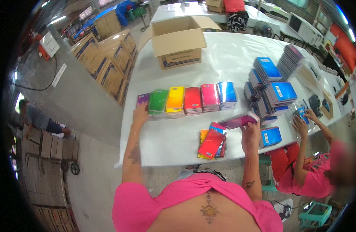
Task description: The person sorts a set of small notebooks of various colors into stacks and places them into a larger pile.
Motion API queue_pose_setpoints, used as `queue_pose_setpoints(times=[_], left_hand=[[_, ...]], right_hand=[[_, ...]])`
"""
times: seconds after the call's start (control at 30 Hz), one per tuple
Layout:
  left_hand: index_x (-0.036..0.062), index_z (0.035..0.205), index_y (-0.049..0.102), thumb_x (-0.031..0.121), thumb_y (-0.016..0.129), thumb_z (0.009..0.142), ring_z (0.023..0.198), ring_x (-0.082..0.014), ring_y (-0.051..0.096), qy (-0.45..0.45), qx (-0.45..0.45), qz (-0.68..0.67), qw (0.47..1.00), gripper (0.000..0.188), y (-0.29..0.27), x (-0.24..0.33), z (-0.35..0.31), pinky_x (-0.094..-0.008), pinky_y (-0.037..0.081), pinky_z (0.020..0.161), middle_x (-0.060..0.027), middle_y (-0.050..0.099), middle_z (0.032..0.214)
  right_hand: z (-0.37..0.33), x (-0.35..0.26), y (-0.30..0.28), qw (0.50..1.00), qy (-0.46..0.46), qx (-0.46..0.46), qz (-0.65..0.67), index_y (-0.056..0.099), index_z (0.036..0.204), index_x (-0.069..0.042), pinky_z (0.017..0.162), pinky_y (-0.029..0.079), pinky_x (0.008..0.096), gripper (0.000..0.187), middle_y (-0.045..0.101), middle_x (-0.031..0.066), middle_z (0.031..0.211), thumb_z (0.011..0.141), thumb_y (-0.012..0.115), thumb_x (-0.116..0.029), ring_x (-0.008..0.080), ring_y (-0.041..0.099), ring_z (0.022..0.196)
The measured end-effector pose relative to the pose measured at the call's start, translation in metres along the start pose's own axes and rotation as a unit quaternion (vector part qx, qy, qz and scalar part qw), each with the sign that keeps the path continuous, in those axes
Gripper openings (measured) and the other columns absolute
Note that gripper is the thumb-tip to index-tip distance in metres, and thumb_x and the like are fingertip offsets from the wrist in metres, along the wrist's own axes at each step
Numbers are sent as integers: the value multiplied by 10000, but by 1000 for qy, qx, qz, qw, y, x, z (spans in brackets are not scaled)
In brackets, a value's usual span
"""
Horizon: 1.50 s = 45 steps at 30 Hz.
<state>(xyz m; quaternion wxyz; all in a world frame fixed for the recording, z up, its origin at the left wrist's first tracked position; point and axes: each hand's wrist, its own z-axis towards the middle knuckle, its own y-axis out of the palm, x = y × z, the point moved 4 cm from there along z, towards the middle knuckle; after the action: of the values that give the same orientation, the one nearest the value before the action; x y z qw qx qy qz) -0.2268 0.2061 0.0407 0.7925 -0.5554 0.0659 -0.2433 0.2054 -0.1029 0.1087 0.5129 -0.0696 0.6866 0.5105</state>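
At the left end of a row of notebooks, my left hand (140, 113) has its fingers closed at the near edge of a purple notebook (143, 98). Beside it stand stacks of spiral notebooks: green (158, 101), yellow (175, 99), red (192, 99), pink (210, 95) and blue (227, 93). My right hand (250, 130) grips a purple spiral notebook (237, 121), tilted above the table; whether there is more than one is unclear. Just left of that hand, a loose fanned pile with a red notebook (212, 142) on top lies near the table's front edge.
Tall stacks of blue notebooks (281, 92) rise at the right, with another blue stack (270, 136) nearer. An open cardboard box (180, 58) stands at the back of the white table (166, 143). A co-worker's hands (300, 125) handle a blue notebook at far right.
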Motion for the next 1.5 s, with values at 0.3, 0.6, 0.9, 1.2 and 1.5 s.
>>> queue_pose_setpoints(times=[0.3,0.6,0.9,1.2,1.5], left_hand=[[77,1237,635,45,604,866,1232,-294,572,38,-43,36,998,374,11,12,-13,-529,351,1092,-105,638,1298],[81,1104,686,58,539,860,1031,-272,621,146,126,139,971,286,-54,12,-5,-483,430,954,-101,692,1070],[26,902,706,210,554,887,743,-417,639,56,-11,4,998,239,-116,203,22,-505,507,697,-219,664,816],[-68,787,692,413,595,922,702,-399,662,36,-253,-209,944,509,58,308,-34,-508,480,700,-266,655,718],[-107,1441,339,264,679,923,1110,-278,581,-189,-263,-576,751,721,104,276,-112,-349,486,935,-216,516,1302]], right_hand=[[-31,64,52,583,-194,-465,-637,724,999,-159,1059,323,573,250,640,83,1037,794,597,-94,258,583,1096],[-47,109,8,620,-230,-420,-622,658,1187,-189,1144,217,629,365,537,89,1327,824,676,-158,276,423,1367],[-52,87,-58,842,-141,-75,-516,487,1416,-102,1151,267,516,636,372,265,1463,842,716,-257,436,353,1365],[-44,129,-64,917,78,37,-388,333,1472,57,1141,322,423,826,416,306,1429,896,661,-436,405,409,1347],[-35,126,-72,903,174,57,-388,302,1467,91,1107,375,392,982,464,275,1415,794,782,-438,345,482,1306]])
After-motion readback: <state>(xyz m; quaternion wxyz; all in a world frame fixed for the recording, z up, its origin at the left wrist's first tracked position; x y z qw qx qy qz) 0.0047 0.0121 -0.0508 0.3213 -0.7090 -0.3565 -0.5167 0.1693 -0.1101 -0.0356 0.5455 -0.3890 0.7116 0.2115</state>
